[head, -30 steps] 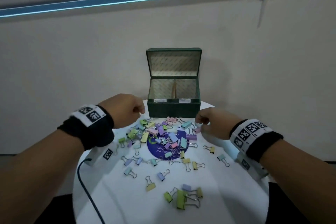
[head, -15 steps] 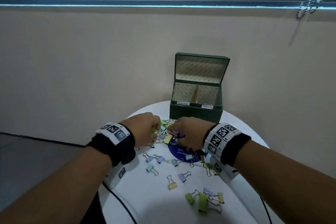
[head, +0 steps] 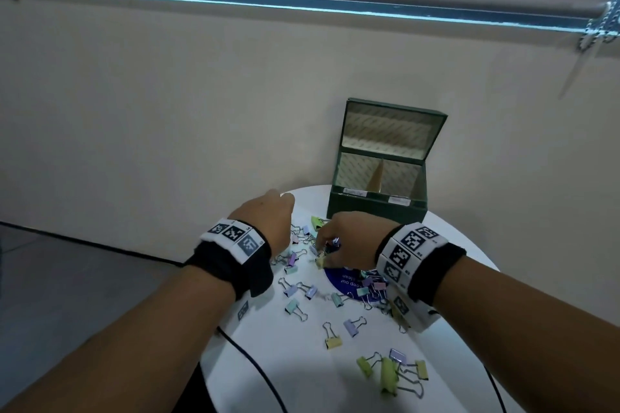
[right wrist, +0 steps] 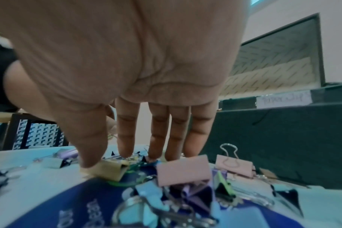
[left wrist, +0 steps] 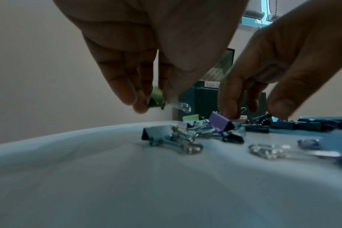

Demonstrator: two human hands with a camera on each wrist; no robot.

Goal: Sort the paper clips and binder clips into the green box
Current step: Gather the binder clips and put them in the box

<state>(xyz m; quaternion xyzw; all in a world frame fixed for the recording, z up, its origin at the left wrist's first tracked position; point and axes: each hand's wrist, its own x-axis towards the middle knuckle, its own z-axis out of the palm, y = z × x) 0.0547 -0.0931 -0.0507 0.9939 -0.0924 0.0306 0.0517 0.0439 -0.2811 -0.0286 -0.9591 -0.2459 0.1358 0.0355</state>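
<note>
The open green box [head: 375,211] stands at the back of the round white table [head: 268,362], its two compartments split by a divider. Pastel binder clips [head: 298,288] lie scattered in front of it. My left hand [left wrist: 146,103] pinches a green binder clip [left wrist: 156,98] just above the table, left of the pile. My right hand [right wrist: 127,155] reaches down into the pile with straight fingers. Its thumb presses on a yellow binder clip [right wrist: 109,168] and its fingertips [right wrist: 153,152] touch other clips. In the head view both hands [head: 268,221] [head: 327,245] are close together before the box.
A blue round sticker [head: 342,280] lies under the clips at the table's middle. A cluster of green and yellow clips [head: 389,372] sits near the front edge. A black cable [head: 255,365] runs over the front left. The wall stands right behind the box.
Both hands came in from the sides onto the pile. My left hand now holds a green clip lifted off the table, and the head view has swung left.
</note>
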